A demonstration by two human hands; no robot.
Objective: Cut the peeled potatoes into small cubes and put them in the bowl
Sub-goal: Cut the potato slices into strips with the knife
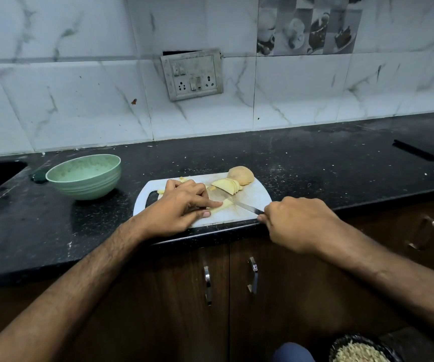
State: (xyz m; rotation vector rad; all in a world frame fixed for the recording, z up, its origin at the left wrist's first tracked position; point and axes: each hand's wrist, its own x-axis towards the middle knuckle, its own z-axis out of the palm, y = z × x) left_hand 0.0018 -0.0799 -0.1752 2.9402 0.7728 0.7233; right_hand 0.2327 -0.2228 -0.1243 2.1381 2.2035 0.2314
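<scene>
Nearest, at 5 o'clock in the view: one dark container of pale shreds (359, 351), contents not identifiable. Above it, dark wood cupboard doors (174, 296) under the counter.

Two hands at work on the white cutting board (256, 198), which sits at the front edge of the black counter (54, 231).

Right hand (296, 223), at 4 o'clock of the board: fingers wrapped tight round the handle of one knife (247, 208). Blade lies low, pointing toward 10 o'clock, tip at the potato strips (222, 205).

Left hand (182, 207), at 8 o'clock of the board: forefinger stretched flat on top of the strips, thumb tucked against their near side, other fingers bent. It pins them to the board.

Farther on the board, toward 1 o'clock: one fan of slices (226, 186), leaning against one another, not yet cubed. Just behind, touching the fan, one rounded uncut potato portion (242, 175). A few small yellow bits (183, 179) beyond the left hand; count unclear.

One green bowl (85, 176) at 10 o'clock of the board, apart from it. No cubes visible inside; its floor is partly hidden by the near rim.

Judgement: early stage. Slicing partly done, cubing just starting on the held strips. Left: the fan, the uncut portion, all transfers to the bowl.

Farthest: tiled wall, one switch plate (192, 74); one dark flat object (424, 151) at 2 o'clock on the counter.
</scene>
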